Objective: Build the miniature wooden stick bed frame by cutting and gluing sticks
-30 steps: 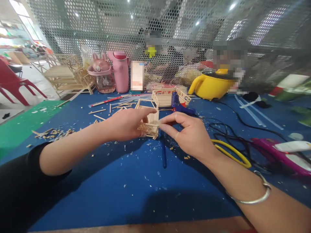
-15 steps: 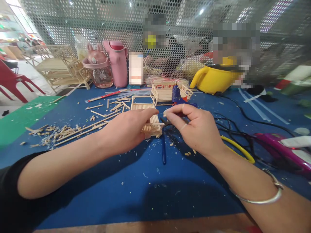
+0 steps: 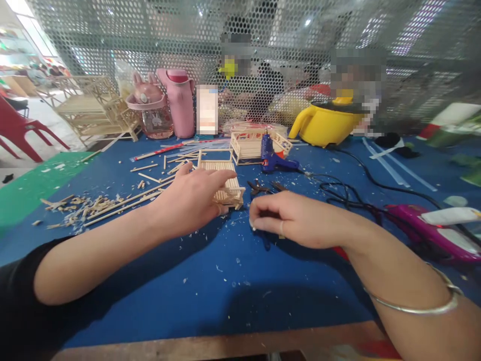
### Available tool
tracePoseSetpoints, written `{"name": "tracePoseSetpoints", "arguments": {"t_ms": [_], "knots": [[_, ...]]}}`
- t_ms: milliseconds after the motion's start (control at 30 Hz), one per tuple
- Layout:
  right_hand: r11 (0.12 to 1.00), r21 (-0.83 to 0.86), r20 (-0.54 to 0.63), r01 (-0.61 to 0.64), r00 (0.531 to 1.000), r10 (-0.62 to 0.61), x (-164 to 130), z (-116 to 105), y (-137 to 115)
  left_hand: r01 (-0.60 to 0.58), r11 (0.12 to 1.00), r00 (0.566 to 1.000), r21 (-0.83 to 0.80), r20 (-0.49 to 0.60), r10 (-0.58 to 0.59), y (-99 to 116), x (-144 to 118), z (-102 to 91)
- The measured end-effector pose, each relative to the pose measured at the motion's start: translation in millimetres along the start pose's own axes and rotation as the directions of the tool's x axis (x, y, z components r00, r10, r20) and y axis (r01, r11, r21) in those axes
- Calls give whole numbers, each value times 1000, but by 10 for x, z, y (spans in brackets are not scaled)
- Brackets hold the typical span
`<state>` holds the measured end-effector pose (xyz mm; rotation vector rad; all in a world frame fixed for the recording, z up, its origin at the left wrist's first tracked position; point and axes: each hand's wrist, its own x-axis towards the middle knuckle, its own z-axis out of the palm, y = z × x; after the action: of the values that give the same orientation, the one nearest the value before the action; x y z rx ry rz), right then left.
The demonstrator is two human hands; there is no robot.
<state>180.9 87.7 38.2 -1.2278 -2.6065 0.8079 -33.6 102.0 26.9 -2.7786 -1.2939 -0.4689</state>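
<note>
My left hand [image 3: 191, 200] lies on a small frame of glued wooden sticks [image 3: 226, 186] on the blue table top [image 3: 233, 296], fingers spread over its near side. My right hand [image 3: 296, 220] is down on the table to the right of the frame, apart from it. Its fingers curl over the blue handle [image 3: 265, 242] of a pair of pliers. The pliers' dark jaws [image 3: 260, 188] stick out beyond the hand and lie on the table. A metal bangle [image 3: 413, 308] sits on my right forearm.
Loose sticks and offcuts [image 3: 112, 203] litter the left. Behind stand a second stick frame [image 3: 251, 145], a blue glue gun [image 3: 271, 159], pink bottles [image 3: 179, 103], a yellow pot [image 3: 326, 124] and larger stick models [image 3: 90, 110]. Cables [image 3: 349, 195] and a magenta tool [image 3: 432, 228] lie right. People sit behind mesh.
My right hand left the stick frame's right edge and dropped to the table onto the pliers' handle. My left hand stayed on the frame.
</note>
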Motion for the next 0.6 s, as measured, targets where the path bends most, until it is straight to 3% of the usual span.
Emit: {"name": "tracePoseSetpoints", "arguments": {"t_ms": [67,133,200,233,467,600], "knots": [[999,41,-281,29,960,-17,7,-32,48,13,1000,1000,-1,-17,-13,15,-10,-5],[997,48,-574,57,818,-19,23,-32,68,24,999,999,-25,-33,-25,25,-12,-4],[998,15,-716,64,697,-34,50,6,64,20,998,999,-64,-45,-23,28,-3,5],[998,-12,-737,64,674,-52,68,34,58,12,997,999,-81,-51,-16,27,4,13],[930,-360,-693,71,648,-317,194,135,9,36,991,993,-129,-111,-50,65,47,27],[936,-351,-641,18,724,-254,247,121,-31,45,986,988,-162,-138,-68,100,50,15]]}}
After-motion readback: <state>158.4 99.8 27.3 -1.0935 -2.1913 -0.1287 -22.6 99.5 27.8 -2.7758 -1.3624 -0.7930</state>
